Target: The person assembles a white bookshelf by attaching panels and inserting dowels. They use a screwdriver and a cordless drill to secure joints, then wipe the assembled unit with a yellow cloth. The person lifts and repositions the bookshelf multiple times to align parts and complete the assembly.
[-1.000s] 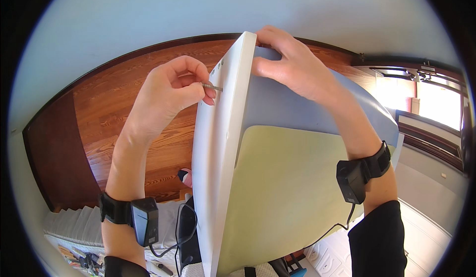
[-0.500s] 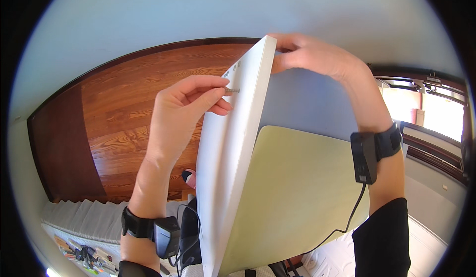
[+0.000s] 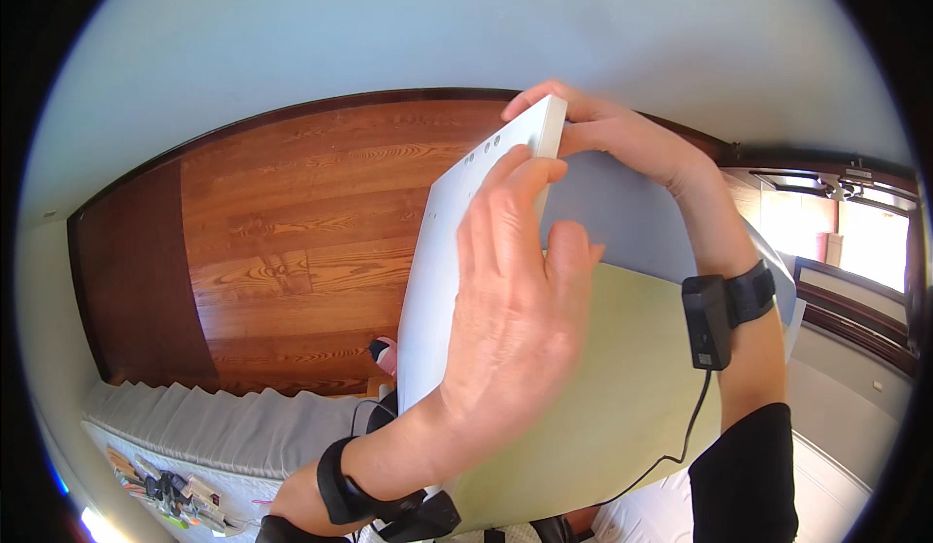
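A white board (image 3: 437, 242) stands on edge in front of me, its narrow edge toward me and small round holes near its upper end. My right hand (image 3: 632, 140) is wrapped over that upper end, thumb on the right side and fingers reaching around. Across the board's edge lies my left hand (image 3: 515, 280), its back toward me. Its fingers are bent and the thumb stands apart from them. Motion blurs it a little, and I cannot tell whether it presses on the board. No screw shows; the left palm is hidden.
A yellow-green flat surface (image 3: 622, 378) spreads right of the board. Wooden floor (image 3: 292, 242) lies to the left, below a pale wall (image 3: 389, 28). At lower left, tools (image 3: 170, 490) rest on a light surface. A cable (image 3: 680, 436) hangs from my right wrist device.
My left hand has moved right from the board's left face to its edge. The screw it pinched has gone out of sight. The board's upper end has shifted slightly right and down.
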A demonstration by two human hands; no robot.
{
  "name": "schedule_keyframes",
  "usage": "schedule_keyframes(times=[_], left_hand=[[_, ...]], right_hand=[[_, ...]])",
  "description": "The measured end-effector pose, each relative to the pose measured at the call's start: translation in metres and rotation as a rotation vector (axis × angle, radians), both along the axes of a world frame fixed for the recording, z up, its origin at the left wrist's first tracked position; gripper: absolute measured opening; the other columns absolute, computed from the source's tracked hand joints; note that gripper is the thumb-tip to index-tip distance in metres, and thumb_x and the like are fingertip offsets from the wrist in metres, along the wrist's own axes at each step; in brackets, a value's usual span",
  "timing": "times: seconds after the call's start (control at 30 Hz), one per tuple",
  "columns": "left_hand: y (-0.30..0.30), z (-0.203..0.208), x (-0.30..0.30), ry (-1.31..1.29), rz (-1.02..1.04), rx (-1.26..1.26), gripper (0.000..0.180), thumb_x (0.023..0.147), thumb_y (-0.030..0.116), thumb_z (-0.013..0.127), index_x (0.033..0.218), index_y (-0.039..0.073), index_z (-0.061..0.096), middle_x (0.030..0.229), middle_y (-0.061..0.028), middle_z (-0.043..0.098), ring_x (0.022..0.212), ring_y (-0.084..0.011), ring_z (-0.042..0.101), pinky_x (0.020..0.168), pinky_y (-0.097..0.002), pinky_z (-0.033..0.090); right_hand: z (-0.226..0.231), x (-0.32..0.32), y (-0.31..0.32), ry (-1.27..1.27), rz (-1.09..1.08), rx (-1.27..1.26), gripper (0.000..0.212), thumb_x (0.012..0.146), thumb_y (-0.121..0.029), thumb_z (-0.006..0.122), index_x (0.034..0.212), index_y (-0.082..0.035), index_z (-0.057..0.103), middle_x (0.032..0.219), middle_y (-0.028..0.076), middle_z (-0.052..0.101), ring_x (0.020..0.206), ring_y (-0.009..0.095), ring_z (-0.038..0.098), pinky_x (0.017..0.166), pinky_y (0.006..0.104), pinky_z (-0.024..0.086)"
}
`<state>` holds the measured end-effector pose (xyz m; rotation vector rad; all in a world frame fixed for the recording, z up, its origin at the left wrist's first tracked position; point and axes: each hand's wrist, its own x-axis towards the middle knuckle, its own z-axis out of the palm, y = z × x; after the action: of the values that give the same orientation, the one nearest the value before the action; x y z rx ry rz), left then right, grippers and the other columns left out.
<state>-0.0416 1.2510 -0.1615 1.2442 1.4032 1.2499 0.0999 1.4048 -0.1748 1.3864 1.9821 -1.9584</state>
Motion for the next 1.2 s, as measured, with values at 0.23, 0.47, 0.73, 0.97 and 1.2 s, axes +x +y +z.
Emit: schedule_keyframes(times=[0.23,0.47,0.73,0.97,1.2], left_hand=[[-0.002,-0.012,0.003,0.739,-0.062,0.182,0.015,0.085,0.001,0.057,0.089,0.000,0.042,0.124,-0.0187,0.048,0.083,-0.0378,0.056,0.065,-0.0444,0.049],[0.000,-0.009,0.002,0.924,-0.130,0.166,0.015,0.079,0.000,0.058,0.083,0.002,0.044,0.119,-0.0235,0.049,0.081,-0.0329,0.057,0.071,-0.0423,0.047],[-0.001,-0.012,-0.001,0.677,-0.016,0.228,0.009,0.080,-0.002,0.059,0.083,0.000,0.051,0.112,-0.0178,0.051,0.078,-0.0266,0.056,0.070,-0.0359,0.046],[-0.005,-0.036,-0.053,-0.140,0.116,-0.258,0.008,0.091,0.004,0.057,0.090,-0.002,0.062,0.073,-0.0019,0.052,0.062,-0.0065,0.047,0.054,-0.0206,0.038],[0.021,-0.065,-0.047,-0.148,0.003,-0.191,0.011,0.093,0.008,0.055,0.091,0.000,0.062,0.070,0.0005,0.050,0.059,-0.0060,0.044,0.053,-0.0203,0.035]], right_hand=[[0.002,0.007,-0.004,-0.017,-0.048,-0.095,0.044,0.080,-0.029,0.060,0.117,-0.006,0.061,0.102,0.007,0.064,0.097,0.018,0.057,0.086,0.0289,0.043],[-0.003,0.009,-0.010,-0.099,0.021,0.093,0.051,0.080,-0.016,0.061,0.130,-0.007,0.053,0.131,0.006,0.051,0.122,0.020,0.045,0.102,0.0323,0.034],[-0.006,0.015,-0.008,-0.028,0.056,0.052,0.048,0.080,-0.018,0.060,0.126,-0.008,0.057,0.132,0.007,0.051,0.124,0.021,0.044,0.103,0.0325,0.032],[-0.004,0.008,-0.009,0.053,0.057,-0.037,0.048,0.079,-0.026,0.064,0.124,-0.011,0.060,0.128,0.005,0.055,0.120,0.021,0.047,0.102,0.0320,0.032],[0.001,0.006,-0.006,0.063,0.069,-0.052,0.049,0.079,-0.021,0.064,0.128,-0.014,0.058,0.134,0.004,0.051,0.122,0.021,0.046,0.103,0.0335,0.031]])
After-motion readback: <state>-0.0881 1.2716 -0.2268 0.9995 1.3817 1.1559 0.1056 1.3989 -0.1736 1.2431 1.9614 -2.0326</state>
